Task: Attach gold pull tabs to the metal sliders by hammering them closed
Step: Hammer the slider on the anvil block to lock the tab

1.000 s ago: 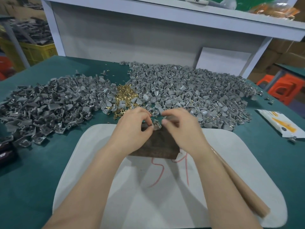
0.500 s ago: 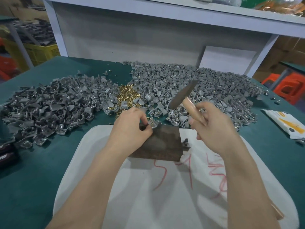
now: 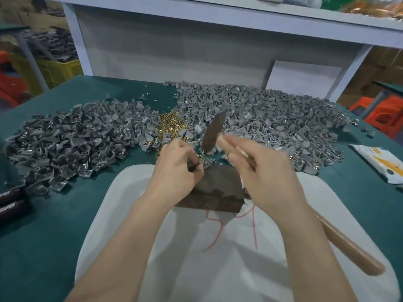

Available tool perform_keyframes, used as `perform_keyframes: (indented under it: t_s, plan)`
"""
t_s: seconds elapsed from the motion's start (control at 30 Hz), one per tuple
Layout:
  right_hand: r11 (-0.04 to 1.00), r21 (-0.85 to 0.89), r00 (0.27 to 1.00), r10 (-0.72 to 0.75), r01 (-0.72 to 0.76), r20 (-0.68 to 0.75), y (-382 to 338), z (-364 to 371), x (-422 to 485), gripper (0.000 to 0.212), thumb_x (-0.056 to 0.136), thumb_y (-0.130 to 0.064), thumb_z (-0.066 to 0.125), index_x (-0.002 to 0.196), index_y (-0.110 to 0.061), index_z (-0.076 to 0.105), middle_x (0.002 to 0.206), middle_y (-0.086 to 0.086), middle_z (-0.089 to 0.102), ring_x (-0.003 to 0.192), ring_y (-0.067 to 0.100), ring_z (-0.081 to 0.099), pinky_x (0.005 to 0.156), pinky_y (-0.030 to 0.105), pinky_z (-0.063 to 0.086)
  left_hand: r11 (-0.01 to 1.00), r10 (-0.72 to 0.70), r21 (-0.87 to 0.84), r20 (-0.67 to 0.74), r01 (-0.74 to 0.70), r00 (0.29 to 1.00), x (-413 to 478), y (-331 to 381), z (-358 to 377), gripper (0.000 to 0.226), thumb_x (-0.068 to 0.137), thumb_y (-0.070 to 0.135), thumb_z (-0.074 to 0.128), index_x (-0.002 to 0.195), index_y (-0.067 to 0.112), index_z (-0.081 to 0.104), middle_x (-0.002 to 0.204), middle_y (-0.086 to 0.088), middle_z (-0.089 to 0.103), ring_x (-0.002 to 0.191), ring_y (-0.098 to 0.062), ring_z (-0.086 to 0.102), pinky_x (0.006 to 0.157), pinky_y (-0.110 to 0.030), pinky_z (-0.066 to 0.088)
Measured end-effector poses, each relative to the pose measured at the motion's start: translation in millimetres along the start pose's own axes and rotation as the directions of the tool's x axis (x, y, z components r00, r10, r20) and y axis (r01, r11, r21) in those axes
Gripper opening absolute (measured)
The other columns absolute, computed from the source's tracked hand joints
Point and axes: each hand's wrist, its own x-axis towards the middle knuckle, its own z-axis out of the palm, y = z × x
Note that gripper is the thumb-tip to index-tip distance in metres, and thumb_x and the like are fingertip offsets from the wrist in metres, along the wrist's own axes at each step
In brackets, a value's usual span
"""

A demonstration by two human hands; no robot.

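My left hand [image 3: 176,168] pinches a small grey metal slider [image 3: 205,163] with a gold pull tab against the far edge of a dark block [image 3: 216,188]. My right hand [image 3: 266,177] grips the wooden handle of a hammer [image 3: 212,131]. Its dark head is blurred and hangs just above the slider. A heap of gold pull tabs [image 3: 171,125] lies between two big piles of grey sliders, one on the left [image 3: 72,144] and one on the right [image 3: 272,123].
The block sits on a white board [image 3: 218,258] with red marks, on a green table [image 3: 43,225]. Dark packets [image 3: 11,201] lie at the left edge and a white packet [image 3: 379,160] at the right. A white shelf frame [image 3: 196,46] stands behind the piles.
My right hand let go of the slider, took up the hammer and raised it. The hammer head has now swung down and left towards the slider. My left hand stays on the block.
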Motion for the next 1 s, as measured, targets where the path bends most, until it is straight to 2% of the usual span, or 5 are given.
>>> perform_keyframes:
  t_s: [0.27, 0.43, 0.57, 0.87, 1.0]
  plan:
    - [0.993, -0.111, 0.979, 0.061, -0.039, 0.195, 1.9, 3.7, -1.1, 0.036, 0.093, -0.037, 0.052, 0.126, -0.050, 0.051, 0.114, -0.016, 0.067, 0.092, 0.011, 0.061, 0.082, 0.023, 0.047, 0.999, -0.048, 0.019, -0.016, 0.049, 0.999, 1.2, 0.4, -1.0, 0.017, 0.078, 0.013, 0.072, 0.070, 0.018, 0.058, 0.098, 0.002, 0.050, 0.106, -0.021, 0.046, 0.089, -0.030, 0.038]
    - [0.989, 0.147, 0.981, 0.006, 0.022, -0.192, 1.3, -2.6, 1.9, 0.035, 0.096, -0.032, 0.053, 0.130, -0.036, 0.054, 0.121, -0.024, 0.058, 0.099, -0.012, 0.058, 0.090, 0.008, 0.044, 0.998, -0.005, 0.063, 0.002, 0.004, 1.000, 1.1, 0.3, -1.6, 0.011, 0.081, 0.013, 0.070, 0.072, 0.014, 0.064, 0.098, 0.001, 0.052, 0.105, -0.022, 0.048, 0.093, -0.026, 0.037]
    - [0.992, -0.098, 0.982, 0.093, -0.077, 0.165, 4.3, 6.1, 0.9, 0.035, 0.096, -0.034, 0.050, 0.129, -0.042, 0.053, 0.125, -0.019, 0.060, 0.111, 0.007, 0.057, 0.090, 0.011, 0.037, 0.997, -0.044, 0.072, 0.008, 0.043, 0.999, 1.9, 0.2, -1.9, 0.010, 0.079, 0.014, 0.070, 0.074, 0.016, 0.061, 0.101, 0.002, 0.050, 0.104, -0.020, 0.045, 0.089, -0.027, 0.037]
    - [0.972, -0.003, 0.971, 0.233, -0.233, 0.057, 18.3, 8.5, 4.1, 0.045, 0.096, -0.008, 0.040, 0.128, -0.038, 0.053, 0.123, -0.002, 0.063, 0.107, 0.020, 0.059, 0.091, 0.025, 0.043, 0.997, -0.053, 0.049, 0.017, 0.052, 0.998, 1.5, 1.5, -2.6, 0.021, 0.080, 0.021, 0.070, 0.067, 0.027, 0.055, 0.101, 0.006, 0.050, 0.105, -0.015, 0.046, 0.090, -0.027, 0.037]
    - [0.970, -0.055, 0.968, 0.242, -0.238, 0.071, 15.0, 18.7, 5.4, 0.036, 0.093, -0.009, 0.044, 0.105, -0.034, 0.067, 0.105, 0.006, 0.063, 0.076, 0.019, 0.053, 0.063, 0.027, 0.032, 0.999, -0.033, 0.019, 0.039, 0.032, 0.999, 0.7, 4.7, -1.8, 0.021, 0.080, 0.022, 0.069, 0.068, 0.029, 0.054, 0.101, 0.006, 0.051, 0.104, -0.016, 0.049, 0.092, -0.032, 0.040]
